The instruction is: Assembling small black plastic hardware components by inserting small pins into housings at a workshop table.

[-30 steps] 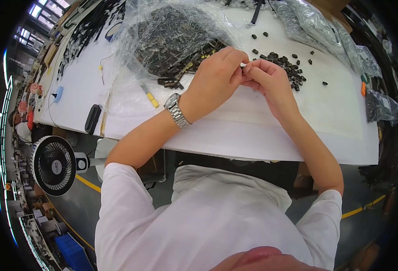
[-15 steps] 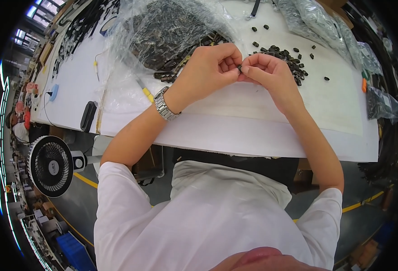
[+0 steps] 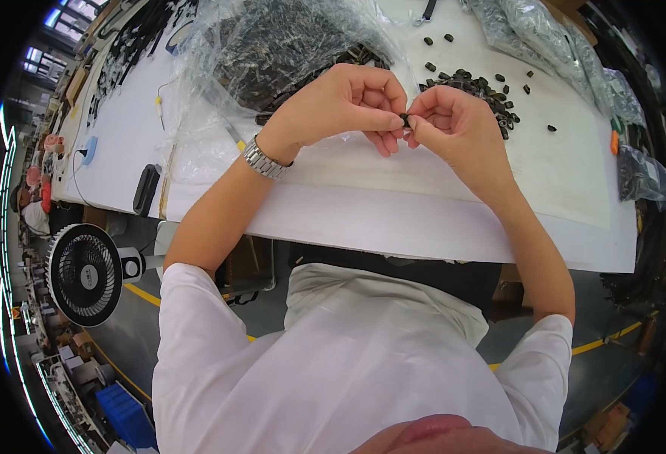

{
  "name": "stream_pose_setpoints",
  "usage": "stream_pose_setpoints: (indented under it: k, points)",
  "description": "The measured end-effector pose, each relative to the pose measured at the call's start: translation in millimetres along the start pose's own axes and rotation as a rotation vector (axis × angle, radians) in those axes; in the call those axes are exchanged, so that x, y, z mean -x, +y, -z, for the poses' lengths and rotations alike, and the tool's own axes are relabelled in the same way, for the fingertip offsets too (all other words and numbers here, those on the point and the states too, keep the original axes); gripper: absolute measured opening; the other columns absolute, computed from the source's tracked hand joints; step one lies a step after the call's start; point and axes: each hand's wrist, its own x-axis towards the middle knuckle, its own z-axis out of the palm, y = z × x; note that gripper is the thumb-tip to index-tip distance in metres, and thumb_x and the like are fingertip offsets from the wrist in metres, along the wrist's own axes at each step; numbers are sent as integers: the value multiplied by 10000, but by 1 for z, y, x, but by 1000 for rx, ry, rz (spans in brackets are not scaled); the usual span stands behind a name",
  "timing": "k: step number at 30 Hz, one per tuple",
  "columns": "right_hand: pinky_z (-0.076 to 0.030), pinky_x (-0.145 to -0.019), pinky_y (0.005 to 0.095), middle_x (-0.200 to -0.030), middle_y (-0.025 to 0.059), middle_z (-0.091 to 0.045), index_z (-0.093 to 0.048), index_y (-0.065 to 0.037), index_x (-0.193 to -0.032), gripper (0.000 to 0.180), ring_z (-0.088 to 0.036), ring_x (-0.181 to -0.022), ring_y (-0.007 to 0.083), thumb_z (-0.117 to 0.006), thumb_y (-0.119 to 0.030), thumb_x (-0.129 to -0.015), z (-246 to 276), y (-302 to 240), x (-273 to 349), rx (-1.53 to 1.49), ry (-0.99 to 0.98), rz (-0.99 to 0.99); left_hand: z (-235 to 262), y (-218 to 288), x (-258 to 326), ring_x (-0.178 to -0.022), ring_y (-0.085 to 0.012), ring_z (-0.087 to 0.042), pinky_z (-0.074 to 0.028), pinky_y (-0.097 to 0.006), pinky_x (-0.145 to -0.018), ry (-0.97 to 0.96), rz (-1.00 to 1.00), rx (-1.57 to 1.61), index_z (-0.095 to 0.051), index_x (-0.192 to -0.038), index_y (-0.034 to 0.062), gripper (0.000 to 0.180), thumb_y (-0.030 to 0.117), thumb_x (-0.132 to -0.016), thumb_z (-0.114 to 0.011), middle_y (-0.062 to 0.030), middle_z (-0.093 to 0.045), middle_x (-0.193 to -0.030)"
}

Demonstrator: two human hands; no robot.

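Over the white table, my left hand (image 3: 340,106) and my right hand (image 3: 465,140) meet fingertip to fingertip. Both pinch one small black ring-like piece (image 3: 406,120), mostly covered by the fingers, so its exact kind cannot be made out. A metal-banded watch (image 3: 265,160) is on my left wrist. Just beyond my right hand lies a pile of similar small black pieces (image 3: 465,81), with several strays scattered about it. Behind my left hand, a large clear plastic bag (image 3: 272,49) lies heaped with dark small parts, some spilling from its near edge.
Packed clear bags (image 3: 537,34) lie at the far right. On the left are a black oblong case (image 3: 147,190), a yellow-handled thin tool (image 3: 159,102) and black strips (image 3: 132,57). A fan (image 3: 87,276) stands by the table's left front edge (image 3: 333,240).
My left hand has shifted slightly left and away from me, its fingers more spread. The black piece shows more between the fingertips. My right hand has turned a little.
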Motion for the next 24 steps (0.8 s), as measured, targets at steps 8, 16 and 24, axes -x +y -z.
stream_pose_setpoints:
  k: [8,16,24]
  points:
    - [-565,-751,252,-875,42,-722,-673,23,-1009,114,-744,-813,114,-687,-86,-977,6,-5,1,-109,-44,-21,-3,1,1,-752,-179,-781,-661,-307,-697,21,5,109,-674,-1006,1,104,57,-965,-751,-105,-762,-880]
    - [-562,-738,289,-890,91,-740,-668,26,-1005,103,-739,-828,168,-684,-66,-961,-13,8,5,166,70,106,-16,0,-1,-694,-152,-754,-636,-279,-636,79,36,0,-632,-890,9,100,47,-924,-718,-82,-733,-806]
    - [-580,-745,350,-976,132,-730,-652,0,-1056,121,-734,-845,245,-707,-48,-960,-10,18,-11,428,227,375,-36,-10,-4,-772,-174,-766,-654,-315,-733,379,-188,-142,-633,-974,-13,80,60,-997,-658,-103,-740,-878]
